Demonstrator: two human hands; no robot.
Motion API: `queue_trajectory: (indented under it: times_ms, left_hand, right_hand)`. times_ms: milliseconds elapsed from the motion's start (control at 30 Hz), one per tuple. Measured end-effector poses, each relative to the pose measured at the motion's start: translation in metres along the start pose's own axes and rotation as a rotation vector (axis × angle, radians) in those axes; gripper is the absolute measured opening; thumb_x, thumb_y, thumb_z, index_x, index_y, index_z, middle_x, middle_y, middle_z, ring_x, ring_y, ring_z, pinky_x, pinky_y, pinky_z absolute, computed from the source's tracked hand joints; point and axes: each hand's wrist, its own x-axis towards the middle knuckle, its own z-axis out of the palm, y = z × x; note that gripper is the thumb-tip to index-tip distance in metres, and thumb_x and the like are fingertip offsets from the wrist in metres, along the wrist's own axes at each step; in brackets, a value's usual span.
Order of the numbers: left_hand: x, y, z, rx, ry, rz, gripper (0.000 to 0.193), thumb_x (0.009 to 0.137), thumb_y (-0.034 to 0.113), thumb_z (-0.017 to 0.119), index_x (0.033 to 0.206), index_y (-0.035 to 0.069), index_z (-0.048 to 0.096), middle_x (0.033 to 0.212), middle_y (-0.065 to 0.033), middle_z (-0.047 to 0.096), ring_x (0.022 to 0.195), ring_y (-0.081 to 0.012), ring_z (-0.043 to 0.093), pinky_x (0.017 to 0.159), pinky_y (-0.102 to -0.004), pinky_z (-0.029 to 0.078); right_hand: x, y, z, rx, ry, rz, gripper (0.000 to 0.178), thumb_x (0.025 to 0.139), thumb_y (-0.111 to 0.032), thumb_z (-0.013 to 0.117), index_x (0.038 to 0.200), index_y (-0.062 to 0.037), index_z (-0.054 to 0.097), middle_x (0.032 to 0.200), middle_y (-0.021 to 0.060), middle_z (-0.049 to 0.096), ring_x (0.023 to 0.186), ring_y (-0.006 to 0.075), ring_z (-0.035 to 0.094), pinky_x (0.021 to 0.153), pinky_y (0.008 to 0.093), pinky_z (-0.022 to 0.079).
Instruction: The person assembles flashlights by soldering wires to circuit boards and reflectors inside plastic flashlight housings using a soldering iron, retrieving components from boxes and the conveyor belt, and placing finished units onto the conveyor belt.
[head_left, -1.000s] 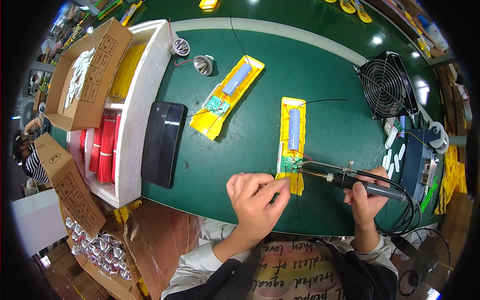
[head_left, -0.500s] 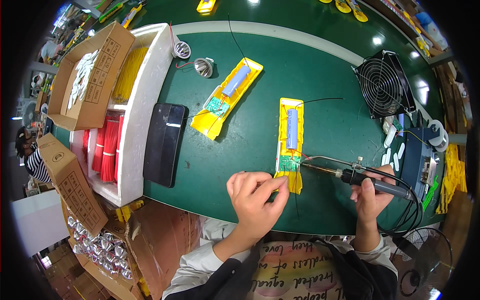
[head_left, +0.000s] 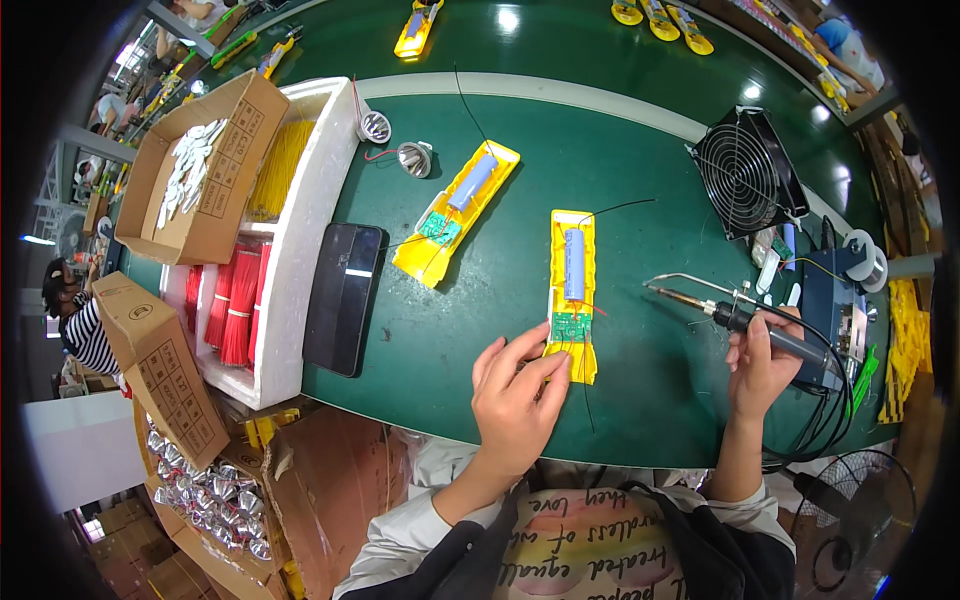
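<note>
A yellow plastic housing (head_left: 586, 240) lies lengthwise before me, with a blue cylindrical battery (head_left: 574, 265) and a green circuit board (head_left: 571, 327) inside it. Thin black and red wires stick out of it. My left hand (head_left: 518, 400) is closed on the housing's lower left edge, fingertips beside the board. In my right hand (head_left: 762, 372) is a soldering iron (head_left: 732, 318) with a thin metal tube along its tip. That tip hangs to the right of the housing, apart from it. A second yellow housing (head_left: 494, 172), similarly fitted, lies tilted to the left.
Left stand a black phone (head_left: 345, 300), a white foam box (head_left: 290, 330) of red and yellow wires, and cardboard boxes (head_left: 230, 150). Two lamp reflectors (head_left: 414, 159) lie behind. Right are a black fan (head_left: 748, 172), a blue soldering station (head_left: 835, 300) and a solder spool (head_left: 866, 262).
The soldering iron has pulled away from the board to the right and up. My left hand has shifted against the housing's edge. The red wire's end now points out to the right.
</note>
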Motion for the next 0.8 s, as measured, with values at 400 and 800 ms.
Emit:
queue_trajectory:
  times_ms: [400, 800]
  left_hand:
    - [0.029, 0.027, -0.015, 0.147, -0.183, -0.023, 0.041, 0.064, 0.022, 0.069, 0.095, 0.002, 0.051, 0.094, -0.0126, 0.059, 0.077, -0.0247, 0.058, 0.079, -0.0380, 0.040]
    - [0.087, 0.034, -0.016, 0.707, -0.893, 0.654, 0.027, 0.061, 0.013, 0.063, 0.084, 0.006, 0.052, 0.078, -0.0059, 0.053, 0.083, -0.0228, 0.052, 0.077, -0.0383, 0.039]
  right_hand:
    - [0.025, 0.006, -0.018, -0.047, 0.194, -0.073, 0.017, 0.079, -0.012, 0.057, 0.084, 0.0012, 0.047, 0.059, 0.0084, 0.053, 0.041, 0.0077, 0.046, 0.035, 0.0163, 0.033]
    - [0.036, 0.002, -0.031, -0.022, 0.342, -0.142, 0.016, 0.080, -0.011, 0.055, 0.083, 0.0022, 0.048, 0.057, 0.0068, 0.050, 0.041, 0.0068, 0.044, 0.035, 0.0166, 0.032]
